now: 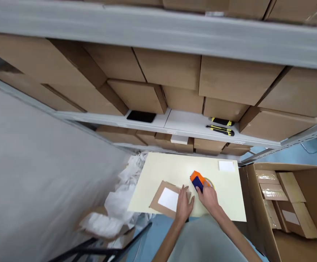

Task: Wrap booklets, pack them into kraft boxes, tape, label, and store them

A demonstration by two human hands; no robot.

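Note:
A flat brown cardboard package (156,202) with a white label (168,199) lies on the pale yellow tabletop (172,165). My left hand (184,203) rests at the package's right edge, fingers spread and pointing away from me. In my right hand (209,196) is an orange and dark blue tape dispenser (197,179), gripped above the table just right of the package. Part of a tape roll shows beside the fingers. The dispenser's front end points away and to the left.
White papers (226,166) lie at the table's back right corner. Two utility knives (221,130) and a black flat object (141,116) are on the shelf (185,122) among cardboard boxes. A large open carton (245,193) at right holds taped packages. Crumpled white wrapping (123,194) heaps at left.

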